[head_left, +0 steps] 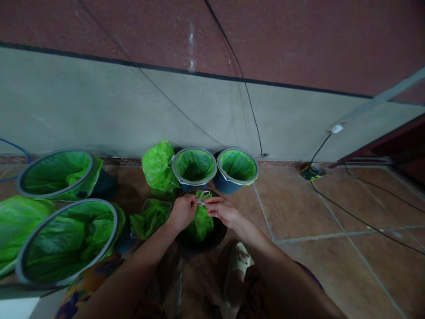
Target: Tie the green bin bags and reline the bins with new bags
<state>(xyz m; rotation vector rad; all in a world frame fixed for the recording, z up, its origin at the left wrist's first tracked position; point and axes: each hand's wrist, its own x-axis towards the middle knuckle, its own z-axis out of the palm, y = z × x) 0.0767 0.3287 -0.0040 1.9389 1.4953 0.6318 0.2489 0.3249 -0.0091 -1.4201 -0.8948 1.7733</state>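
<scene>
A green plastic bag [202,225] hangs gathered at its top over a dark round bin [219,239] in front of me. White drawstring [206,193] loops stand up from its neck. My left hand [183,212] pinches the drawstring from the left. From the other side, my right hand [223,210] closes its fingertips on the same drawstring, close to the left fingers. The bag's lower part sits inside the dark bin. Just left of my left hand, a small clear bin [171,206] holds a crumpled green bag [153,218].
Two blue bins with green liners, a left one [195,181] and a right one [227,186], stand by the wall [109,110]. Beside them sits a puffed green bag [159,166]. Large lined bins [114,221] stand left. A black cable [358,226] crosses the tiles right.
</scene>
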